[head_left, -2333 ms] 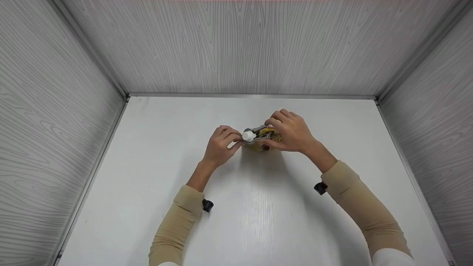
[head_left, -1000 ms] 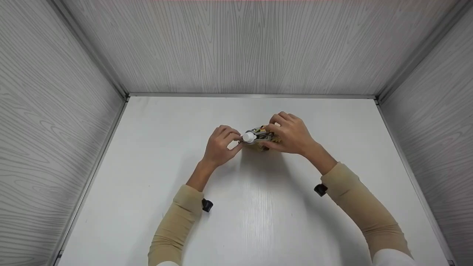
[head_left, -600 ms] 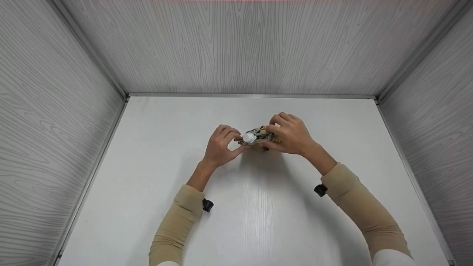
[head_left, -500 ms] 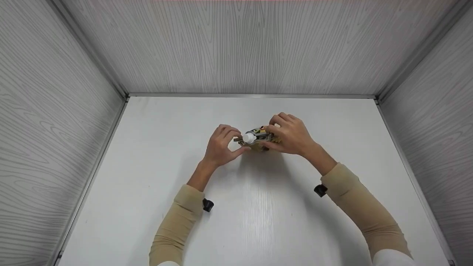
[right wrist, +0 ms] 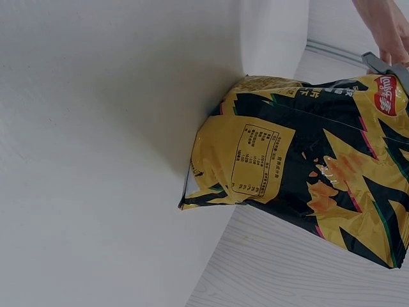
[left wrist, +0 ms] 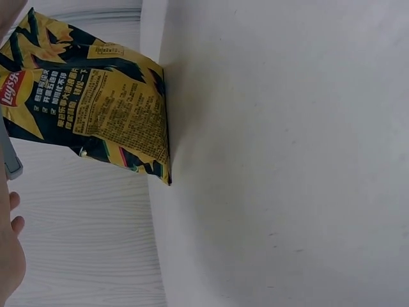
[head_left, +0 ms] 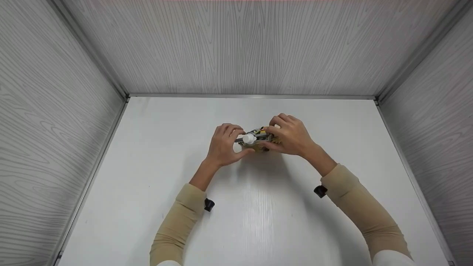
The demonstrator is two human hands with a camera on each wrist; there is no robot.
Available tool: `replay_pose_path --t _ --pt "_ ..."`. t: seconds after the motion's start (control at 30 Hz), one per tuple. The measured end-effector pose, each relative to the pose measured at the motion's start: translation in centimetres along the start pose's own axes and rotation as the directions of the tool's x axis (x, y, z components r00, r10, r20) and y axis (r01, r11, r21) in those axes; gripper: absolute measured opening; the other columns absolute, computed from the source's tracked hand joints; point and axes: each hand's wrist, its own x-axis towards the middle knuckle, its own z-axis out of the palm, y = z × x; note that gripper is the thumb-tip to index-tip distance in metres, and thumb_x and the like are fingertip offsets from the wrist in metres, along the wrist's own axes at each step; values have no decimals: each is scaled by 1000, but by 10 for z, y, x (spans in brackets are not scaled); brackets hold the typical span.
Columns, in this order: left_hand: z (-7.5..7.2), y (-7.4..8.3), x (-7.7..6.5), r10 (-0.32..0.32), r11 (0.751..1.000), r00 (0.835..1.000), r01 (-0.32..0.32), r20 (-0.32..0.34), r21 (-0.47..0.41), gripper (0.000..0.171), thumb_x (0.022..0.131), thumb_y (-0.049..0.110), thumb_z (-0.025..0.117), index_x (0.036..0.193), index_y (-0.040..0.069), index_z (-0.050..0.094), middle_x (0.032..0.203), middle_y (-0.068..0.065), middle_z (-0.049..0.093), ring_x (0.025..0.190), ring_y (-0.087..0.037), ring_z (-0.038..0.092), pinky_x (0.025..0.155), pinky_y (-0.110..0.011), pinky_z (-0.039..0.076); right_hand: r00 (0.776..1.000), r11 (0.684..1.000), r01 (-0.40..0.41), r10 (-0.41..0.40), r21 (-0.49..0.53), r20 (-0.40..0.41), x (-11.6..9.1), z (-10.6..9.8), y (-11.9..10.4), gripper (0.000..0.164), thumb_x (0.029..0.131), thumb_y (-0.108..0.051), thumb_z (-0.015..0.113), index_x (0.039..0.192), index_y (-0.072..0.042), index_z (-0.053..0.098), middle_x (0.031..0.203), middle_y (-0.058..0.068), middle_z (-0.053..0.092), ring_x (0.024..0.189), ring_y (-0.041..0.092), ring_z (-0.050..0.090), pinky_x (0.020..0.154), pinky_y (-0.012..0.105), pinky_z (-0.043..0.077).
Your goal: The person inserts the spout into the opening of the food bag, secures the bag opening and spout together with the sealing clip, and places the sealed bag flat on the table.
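Observation:
A gold and black chip bag [right wrist: 255,160] stands upright on the white table, its top partly covered by the hands in the head view. Across its top sits a grey bag clip [left wrist: 11,163] with a white round cap [head_left: 249,138]. My right hand [head_left: 292,135] pinches the clip and bag top from both sides, to the right of the cap. My left hand [head_left: 224,146] is around the clip's left end, fingers at the far side and thumb stretched along the near side, with a gap between them. The clip's left tip shows in that gap.
The white tabletop [head_left: 236,207] is bounded by grey wood-grain panels, with the back panel [head_left: 236,48] behind the bag. Black wrist cameras [head_left: 320,191] are fixed at both sleeves.
My left fingers and thumb have parted from their pinch at the clip's left end, the thumb sliding right along the near side. My right hand has drawn the clip's spread arms closer together.

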Motion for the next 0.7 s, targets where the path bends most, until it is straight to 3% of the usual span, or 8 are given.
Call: replay_pose_path --t 0.37,0.7 --pt "-3 1 8 41 998 999 -41 15 47 61 84 69 78 112 15 72 119 -2 70 116 -24 61 101 -44 52 1000 1000 -3 3 5 3 0 0 0 41 90 -54 78 104 -16 77 98 7 70 88 26 66 78 47 62" --pt "-5 4 14 63 997 998 -64 25 49 52 87 61 79 107 13 73 118 -3 70 116 -25 62 100 -43 53 1000 1000 -11 11 16 9 0 -1 0 42 91 -54 78 105 -15 77 99 7 70 90 27 67 79 47 62"
